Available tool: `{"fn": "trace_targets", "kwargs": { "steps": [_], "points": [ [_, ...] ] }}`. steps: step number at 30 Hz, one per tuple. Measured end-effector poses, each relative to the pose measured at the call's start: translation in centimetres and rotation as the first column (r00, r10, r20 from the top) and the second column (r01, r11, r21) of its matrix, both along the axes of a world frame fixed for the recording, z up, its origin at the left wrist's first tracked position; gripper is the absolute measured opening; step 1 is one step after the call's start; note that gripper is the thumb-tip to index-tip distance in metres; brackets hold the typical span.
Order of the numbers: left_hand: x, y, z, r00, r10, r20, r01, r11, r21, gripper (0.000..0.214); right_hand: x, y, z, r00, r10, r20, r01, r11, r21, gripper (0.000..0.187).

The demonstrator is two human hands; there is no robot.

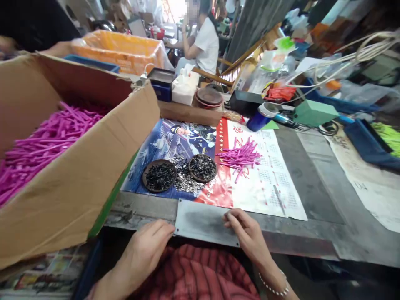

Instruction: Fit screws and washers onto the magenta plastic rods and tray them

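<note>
A flat grey plate (201,221) with small dark studs at its corners lies at the table's front edge. My left hand (147,245) is beside its left end, fingertips pressed together by the corner; whatever they hold is too small to make out. Over the right end, my right hand (244,230) is closed in a pinch, its contents hidden. Beyond the plate stand two round dishes of small dark parts, the left dish (159,176) and the right dish (202,168). Small shiny metal pieces (187,182) are heaped between them. Purple-pink sticks (240,155) form a loose pile farther right.
A large cardboard box (125,137) of more pink sticks blocks the left side. Tweezers (279,199) lie on the calendar sheet (290,204). Behind are a blue jar (261,116), a tissue pack (185,87) and a green box (315,112). Another person (204,43) sits farther back.
</note>
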State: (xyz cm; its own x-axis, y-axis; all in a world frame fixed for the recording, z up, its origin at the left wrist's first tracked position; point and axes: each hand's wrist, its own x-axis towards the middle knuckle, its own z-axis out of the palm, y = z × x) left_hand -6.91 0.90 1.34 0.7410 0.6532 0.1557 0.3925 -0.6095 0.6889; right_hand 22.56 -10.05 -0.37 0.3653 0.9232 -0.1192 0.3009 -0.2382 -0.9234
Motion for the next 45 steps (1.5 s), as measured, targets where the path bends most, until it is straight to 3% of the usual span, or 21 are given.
{"fn": "trace_targets", "kwargs": {
  "steps": [4, 8, 10, 12, 15, 17, 20, 25, 28, 31, 33, 34, 35, 36, 38, 40, 42, 45],
  "points": [
    [4.4, 0.7, 0.9, 0.994, -0.072, 0.083, 0.081, 0.991, -0.111, 0.021, 4.4, 0.3, 0.1, 0.988, -0.146, 0.049, 0.144, 0.988, 0.053, 0.034],
    [11.7, 2.7, 1.6, 0.984, -0.155, 0.089, 0.163, 0.982, -0.091, 0.021, 6.5, 0.9, 0.0, 0.979, -0.192, 0.067, 0.185, 0.978, 0.1, 0.031],
    [16.4, 4.4, 1.9, 0.983, -0.181, -0.015, 0.18, 0.983, -0.018, 0.024, 6.0, 0.5, -0.5, 0.975, -0.192, 0.113, 0.179, 0.977, 0.114, 0.028],
    [21.1, 6.5, 1.9, 0.958, -0.185, -0.218, 0.203, 0.977, 0.067, 0.025, 5.0, -0.4, -1.1, 0.964, -0.21, 0.165, 0.186, 0.971, 0.15, 0.024],
    [26.7, 9.0, 1.2, 0.933, -0.152, -0.326, 0.203, 0.971, 0.127, 0.028, 3.3, -1.9, -2.3, 0.941, -0.258, 0.22, 0.202, 0.948, 0.246, 0.018],
    [29.1, 10.1, 0.5, 0.917, -0.144, -0.372, 0.211, 0.966, 0.146, 0.031, 2.7, -2.7, -3.1, 0.929, -0.286, 0.235, 0.21, 0.93, 0.301, 0.016],
    [30.8, 10.8, -0.3, 0.893, -0.148, -0.424, 0.233, 0.959, 0.158, 0.033, 2.4, -3.2, -4.0, 0.911, -0.339, 0.237, 0.238, 0.898, 0.369, 0.014],
    [30.6, 11.0, 0.2, 0.899, -0.138, -0.416, 0.214, 0.966, 0.143, 0.028, 2.7, -2.8, -4.5, 0.887, -0.339, 0.313, 0.163, 0.865, 0.474, 0.011],
    [29.3, 10.6, 1.8, 0.937, -0.129, -0.325, 0.182, 0.974, 0.137, 0.02, 2.7, -2.8, -4.3, 0.891, -0.332, 0.311, 0.15, 0.86, 0.487, 0.01],
    [26.9, 9.1, 3.4, 0.974, -0.122, -0.193, 0.151, 0.978, 0.143, 0.013, 2.2, -2.5, -3.8, 0.931, -0.304, 0.203, 0.189, 0.875, 0.446, 0.014],
    [24.7, 7.6, 3.8, 0.994, -0.095, -0.045, 0.098, 0.994, 0.056, 0.016, 1.4, -1.9, -3.4, 0.961, -0.276, 0.035, 0.245, 0.897, 0.368, 0.02],
    [23.6, 6.7, 3.7, 0.992, -0.05, 0.118, 0.066, 0.989, -0.134, 0.016, 0.9, -1.4, -3.2, 0.961, -0.265, -0.074, 0.275, 0.907, 0.318, 0.024],
    [22.4, 5.8, 3.5, 0.967, 0.039, 0.25, 0.05, 0.939, -0.34, 0.018, 0.3, -0.9, -3.0, 0.949, -0.255, -0.187, 0.3, 0.915, 0.27, 0.028],
    [21.2, 4.9, 3.1, 0.939, 0.134, 0.317, 0.051, 0.856, -0.514, 0.021, -0.3, -0.4, -2.7, 0.924, -0.243, -0.294, 0.316, 0.92, 0.233, 0.034],
    [19.1, 3.2, 2.0, 0.881, 0.315, 0.352, 0.05, 0.679, -0.732, 0.028, -1.5, 0.7, -2.2, 0.861, -0.206, -0.465, 0.327, 0.925, 0.195, 0.044],
    [17.2, 1.8, 0.9, 0.826, 0.457, 0.329, 0.036, 0.54, -0.841, 0.035, -2.4, 1.5, -1.9, 0.802, -0.165, -0.575, 0.323, 0.928, 0.184, 0.05],
    [15.7, 0.8, 0.0, 0.767, 0.566, 0.301, 0.027, 0.441, -0.897, 0.04, -3.0, 2.0, -1.6, 0.758, -0.123, -0.64, 0.292, 0.942, 0.166, 0.053],
    [13.8, -0.3, -1.0, 0.727, 0.627, 0.278, 0.024, 0.382, -0.924, 0.045, -3.4, 2.3, -1.3, 0.728, -0.071, -0.682, 0.213, 0.969, 0.127, 0.052]
  ]
}}
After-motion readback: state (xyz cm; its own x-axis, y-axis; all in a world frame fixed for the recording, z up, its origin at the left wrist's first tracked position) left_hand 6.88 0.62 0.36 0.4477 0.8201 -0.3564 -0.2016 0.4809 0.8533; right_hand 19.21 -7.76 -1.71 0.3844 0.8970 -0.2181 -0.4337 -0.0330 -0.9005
